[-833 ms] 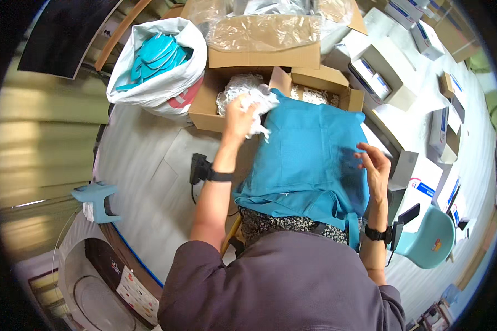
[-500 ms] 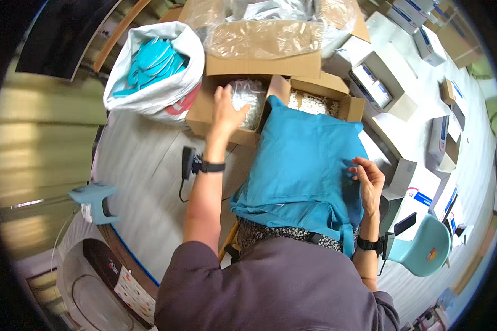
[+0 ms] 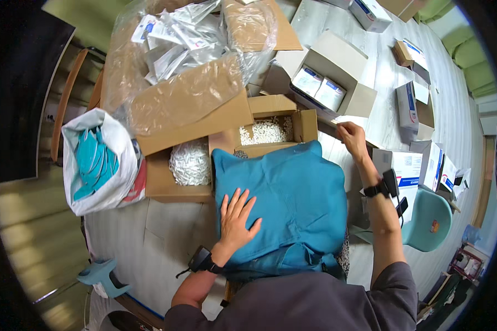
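Note:
A teal cloth (image 3: 292,193) covers my lap, bunched up toward my waist. My left hand (image 3: 237,220) lies on its left part, fingers stretched out and thumb apart, holding nothing. Off the cloth's far right corner, my right hand (image 3: 352,140) is raised near the open carton of white packs. Its fingers are curled together in a pinch; whatever may be between them is too small to make out. Beyond the cloth stand a cardboard box holding a clear bag of white pieces (image 3: 190,164) and a smaller box with loose small white pieces (image 3: 266,131).
At the left, a white sack (image 3: 130,171) holds teal flat pieces (image 3: 95,163). A large plastic-lined carton (image 3: 190,124) with silvery packets stands behind. An open carton (image 3: 337,52) with white packs is far right. White-and-blue boxes (image 3: 406,165) and a mint chair (image 3: 429,223) stand at right.
My left hand has come back from the bag of white pieces onto the cloth. My right hand has reached outward, away from the cloth's right edge, and its fingers have closed. The view has turned rightward.

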`<action>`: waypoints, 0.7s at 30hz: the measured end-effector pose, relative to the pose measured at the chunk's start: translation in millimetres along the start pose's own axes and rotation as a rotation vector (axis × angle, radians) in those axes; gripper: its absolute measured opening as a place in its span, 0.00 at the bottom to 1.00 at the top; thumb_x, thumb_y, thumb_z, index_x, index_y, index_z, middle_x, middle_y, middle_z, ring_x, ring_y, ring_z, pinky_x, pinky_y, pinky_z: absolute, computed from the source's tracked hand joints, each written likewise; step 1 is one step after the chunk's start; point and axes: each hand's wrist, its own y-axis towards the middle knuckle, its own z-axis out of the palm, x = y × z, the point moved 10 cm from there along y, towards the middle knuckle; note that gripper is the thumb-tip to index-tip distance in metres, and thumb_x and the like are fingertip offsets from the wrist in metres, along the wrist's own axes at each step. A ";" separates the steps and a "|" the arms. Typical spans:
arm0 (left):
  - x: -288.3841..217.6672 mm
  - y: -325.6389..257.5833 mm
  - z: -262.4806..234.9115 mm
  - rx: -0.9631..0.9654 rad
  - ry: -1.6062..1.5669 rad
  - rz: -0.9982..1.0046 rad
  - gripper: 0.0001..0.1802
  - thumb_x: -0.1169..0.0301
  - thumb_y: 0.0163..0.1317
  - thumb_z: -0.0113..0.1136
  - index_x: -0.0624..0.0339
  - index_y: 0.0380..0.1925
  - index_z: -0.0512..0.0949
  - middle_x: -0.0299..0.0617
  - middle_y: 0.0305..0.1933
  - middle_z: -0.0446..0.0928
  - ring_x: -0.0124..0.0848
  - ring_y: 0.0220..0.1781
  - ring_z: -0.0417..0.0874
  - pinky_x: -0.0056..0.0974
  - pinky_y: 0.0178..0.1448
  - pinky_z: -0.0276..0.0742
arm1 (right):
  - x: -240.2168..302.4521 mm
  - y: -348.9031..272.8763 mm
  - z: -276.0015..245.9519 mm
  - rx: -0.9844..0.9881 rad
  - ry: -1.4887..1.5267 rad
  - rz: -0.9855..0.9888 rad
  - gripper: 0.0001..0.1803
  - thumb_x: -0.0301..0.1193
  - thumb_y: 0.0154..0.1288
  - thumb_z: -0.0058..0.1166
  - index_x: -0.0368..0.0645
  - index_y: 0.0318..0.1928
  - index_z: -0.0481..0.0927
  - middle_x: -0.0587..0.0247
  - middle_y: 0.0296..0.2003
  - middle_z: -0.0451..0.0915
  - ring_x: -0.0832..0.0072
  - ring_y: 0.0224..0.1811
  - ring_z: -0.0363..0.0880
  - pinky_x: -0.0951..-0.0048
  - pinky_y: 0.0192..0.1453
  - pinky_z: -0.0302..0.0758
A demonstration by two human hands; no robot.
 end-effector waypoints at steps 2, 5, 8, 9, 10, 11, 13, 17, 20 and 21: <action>8.0 6.0 -1.0 -0.025 -0.048 -0.003 0.30 0.64 0.54 0.65 0.60 0.58 0.76 0.49 0.68 0.70 0.47 0.75 0.63 0.57 0.77 0.47 | 1.6 48.5 3.4 -0.048 -0.264 -0.206 0.14 0.32 0.65 0.55 0.38 0.47 0.83 0.50 0.33 0.85 0.63 0.35 0.86 0.66 0.39 0.79; 13.5 15.2 -3.0 -0.023 -0.055 -0.052 0.26 0.67 0.53 0.64 0.60 0.54 0.79 0.47 0.65 0.74 0.46 0.72 0.67 0.56 0.77 0.49 | 12.5 102.8 17.0 -0.089 -0.562 -0.298 0.10 0.27 0.62 0.55 0.38 0.42 0.83 0.52 0.35 0.85 0.57 0.38 0.84 0.61 0.44 0.79; 19.3 22.4 -2.9 -0.002 -0.037 -0.059 0.25 0.66 0.53 0.62 0.59 0.53 0.80 0.46 0.64 0.75 0.45 0.71 0.68 0.56 0.77 0.50 | 6.6 155.6 38.4 -0.033 -0.916 -0.442 0.08 0.26 0.58 0.55 0.41 0.39 0.82 0.54 0.38 0.83 0.55 0.45 0.80 0.58 0.48 0.77; 21.4 23.3 -2.3 -0.001 -0.025 -0.058 0.25 0.66 0.53 0.62 0.59 0.53 0.80 0.46 0.64 0.75 0.45 0.71 0.69 0.56 0.77 0.50 | 0.3 172.4 50.3 0.007 -1.041 -0.503 0.08 0.25 0.57 0.55 0.42 0.38 0.82 0.55 0.38 0.82 0.55 0.47 0.79 0.57 0.49 0.76; 23.7 24.9 -2.8 -0.004 -0.014 -0.064 0.25 0.65 0.53 0.61 0.58 0.53 0.80 0.46 0.64 0.75 0.45 0.71 0.69 0.56 0.77 0.50 | -7.1 189.1 67.3 0.101 -1.179 -0.512 0.10 0.24 0.55 0.56 0.45 0.39 0.81 0.60 0.40 0.81 0.59 0.51 0.75 0.60 0.54 0.73; 24.8 27.5 -4.0 0.010 -0.017 -0.097 0.23 0.65 0.55 0.60 0.58 0.51 0.81 0.45 0.62 0.77 0.44 0.69 0.71 0.55 0.76 0.51 | -15.0 198.7 83.1 0.191 -1.279 -0.543 0.10 0.25 0.56 0.55 0.47 0.40 0.81 0.63 0.42 0.80 0.62 0.53 0.74 0.61 0.55 0.72; 26.2 31.0 -7.7 -0.028 -0.022 -0.084 0.21 0.64 0.55 0.60 0.57 0.49 0.82 0.44 0.60 0.78 0.43 0.67 0.73 0.54 0.76 0.52 | -39.1 216.2 108.7 0.337 -1.430 -0.588 0.10 0.27 0.60 0.54 0.49 0.42 0.82 0.67 0.45 0.80 0.66 0.57 0.72 0.63 0.57 0.70; 31.4 33.8 -6.2 -0.003 0.012 -0.152 0.18 0.63 0.56 0.60 0.56 0.46 0.84 0.42 0.57 0.80 0.42 0.65 0.75 0.53 0.75 0.53 | -82.7 245.4 146.9 0.522 -1.532 -0.561 0.13 0.28 0.60 0.53 0.49 0.47 0.79 0.69 0.50 0.77 0.68 0.62 0.67 0.62 0.61 0.67; 33.9 34.0 -3.5 0.017 0.025 -0.174 0.18 0.63 0.56 0.60 0.54 0.46 0.84 0.40 0.57 0.80 0.41 0.64 0.75 0.52 0.75 0.54 | -91.3 257.1 151.2 0.386 -1.615 -0.657 0.13 0.31 0.64 0.51 0.49 0.49 0.80 0.69 0.52 0.77 0.68 0.64 0.65 0.59 0.64 0.64; 34.2 32.3 -2.5 0.017 0.029 -0.179 0.19 0.63 0.55 0.61 0.54 0.47 0.84 0.40 0.57 0.80 0.41 0.65 0.75 0.52 0.75 0.54 | -89.0 259.1 152.8 0.312 -1.679 -0.716 0.13 0.32 0.64 0.50 0.50 0.48 0.81 0.70 0.51 0.77 0.70 0.62 0.66 0.59 0.63 0.63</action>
